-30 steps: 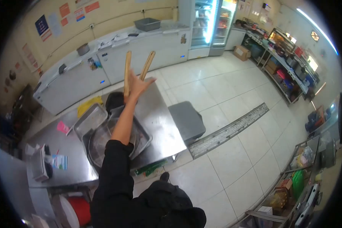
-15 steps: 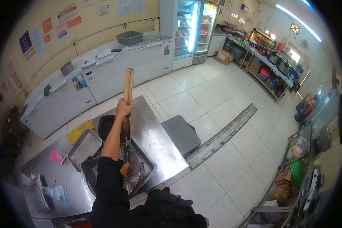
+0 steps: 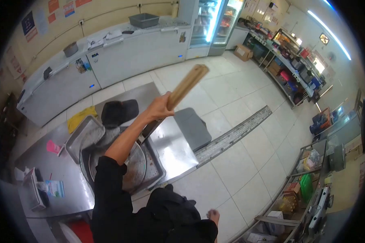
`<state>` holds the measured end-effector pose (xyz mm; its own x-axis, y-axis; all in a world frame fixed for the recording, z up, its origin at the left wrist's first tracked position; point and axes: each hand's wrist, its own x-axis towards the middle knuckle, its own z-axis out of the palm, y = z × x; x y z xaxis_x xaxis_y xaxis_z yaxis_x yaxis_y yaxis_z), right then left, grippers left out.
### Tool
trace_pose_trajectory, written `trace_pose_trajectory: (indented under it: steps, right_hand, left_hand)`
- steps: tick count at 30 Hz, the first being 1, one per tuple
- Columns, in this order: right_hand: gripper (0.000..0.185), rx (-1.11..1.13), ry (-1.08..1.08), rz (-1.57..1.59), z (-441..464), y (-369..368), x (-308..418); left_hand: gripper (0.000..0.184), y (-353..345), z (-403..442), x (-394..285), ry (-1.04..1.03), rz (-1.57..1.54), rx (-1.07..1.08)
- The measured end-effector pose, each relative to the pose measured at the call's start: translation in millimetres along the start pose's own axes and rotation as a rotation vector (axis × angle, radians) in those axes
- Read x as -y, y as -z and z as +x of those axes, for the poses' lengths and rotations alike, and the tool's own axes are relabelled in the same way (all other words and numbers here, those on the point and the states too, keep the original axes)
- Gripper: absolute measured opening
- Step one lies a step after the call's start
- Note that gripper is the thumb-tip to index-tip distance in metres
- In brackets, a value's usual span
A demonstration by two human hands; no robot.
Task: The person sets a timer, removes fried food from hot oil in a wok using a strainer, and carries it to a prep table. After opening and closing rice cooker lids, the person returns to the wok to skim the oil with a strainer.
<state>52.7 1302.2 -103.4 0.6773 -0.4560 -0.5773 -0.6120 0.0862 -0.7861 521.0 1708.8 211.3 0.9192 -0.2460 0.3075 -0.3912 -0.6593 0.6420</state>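
My left hand (image 3: pixel 159 107) is wrapped round the paired wooden handles (image 3: pixel 188 86) of long tongs, which point up and to the right. Their dark metal part (image 3: pixel 151 128) slants down towards a round wire basket (image 3: pixel 141 164); the forearm hides part of it. Basket and tongs are over a dark metal tray (image 3: pixel 160 172) on the steel table (image 3: pixel 172 148). Low in the view, beside the black clothing, my right hand (image 3: pixel 213 214) has curled fingers; anything inside them is too small to tell.
A shallow metal tray (image 3: pixel 84 137), yellow cloth (image 3: pixel 80 118), black container (image 3: pixel 112 114) and pink object (image 3: pixel 52 147) lie on the table's left part. Beside the table stands a grey lidded bin (image 3: pixel 192 128). White chest freezers (image 3: pixel 134 60) line the wall; shelving (image 3: pixel 302 178) is at right.
My left hand has swung right with the tongs, whose handles now tilt right. The handles, spread apart at first, are together. The orange-brown piece seen at the tongs' lower end is out of sight. My right hand has appeared.
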Motion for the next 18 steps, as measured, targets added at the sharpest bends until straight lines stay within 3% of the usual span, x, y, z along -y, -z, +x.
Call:
trace_pose_trajectory:
  steps: [2, 8, 12, 16, 18]
  right_hand:
    - [0.025, 0.069, 0.132, 0.028, 5.9, -35.2, 38.9]
    - [0.024, 0.321, 0.282, -0.212, -2.5, -110.4, 133.5]
    - [0.025, 0.357, 0.253, -0.306, 2.1, -105.0, 107.9]
    - [0.021, 0.226, 0.056, -0.219, 8.3, -58.7, 27.0]
    - [0.020, 0.142, -0.106, -0.152, 0.5, -23.2, -24.3]
  left_hand:
    - [0.054, -4.3, -10.2, -20.6, -0.091, 0.025, 0.097]
    - [0.063, -14.1, -19.2, -30.3, -0.009, -0.089, 0.387]
    - [0.073, 5.0, -21.0, -30.0, -0.004, -0.058, 0.525]
    - [0.080, 33.5, -30.0, -32.8, -0.082, 0.011, 0.403]
    - [0.073, 48.1, -46.0, -50.0, -0.192, 0.093, 0.154]
